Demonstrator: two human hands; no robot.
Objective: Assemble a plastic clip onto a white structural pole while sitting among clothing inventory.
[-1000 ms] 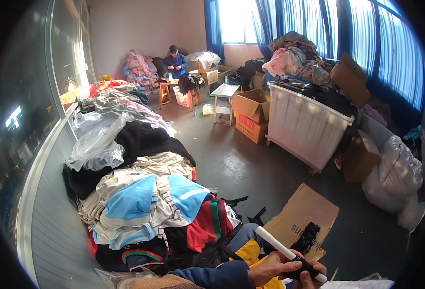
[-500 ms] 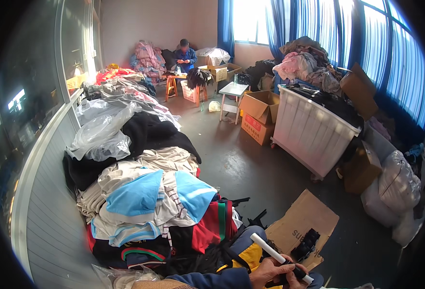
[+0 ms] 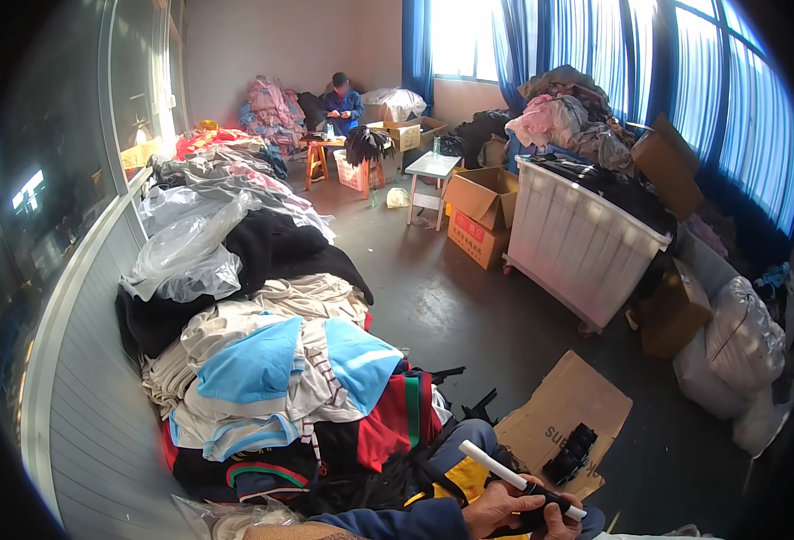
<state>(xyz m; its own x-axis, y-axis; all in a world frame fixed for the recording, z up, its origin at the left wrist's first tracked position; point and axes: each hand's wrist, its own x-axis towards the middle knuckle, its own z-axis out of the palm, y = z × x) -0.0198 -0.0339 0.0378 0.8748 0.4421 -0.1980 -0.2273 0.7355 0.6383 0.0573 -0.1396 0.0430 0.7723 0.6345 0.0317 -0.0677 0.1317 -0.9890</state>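
At the bottom of the head view, both my hands are on a slim white rod with a black section near its lower right end. The rod slants from upper left to lower right. My left hand, at the end of a dark blue sleeve, is closed around its middle. Close beside it, my right hand pinches the black part near the lower end; some of its fingers are hidden. Beyond my hands lies a flat piece of cardboard with a small heap of black pieces on it.
To the left, folded white and light-blue garments are piled along the wall. A white wheeled bin with dark cloth stands right, beside an open carton. Farther back are a small white table and a seated person in blue.
The rod has shifted slightly left and down with my hands. My right hand's fingers have moved a little on the black part. The whole view has also shifted slightly.
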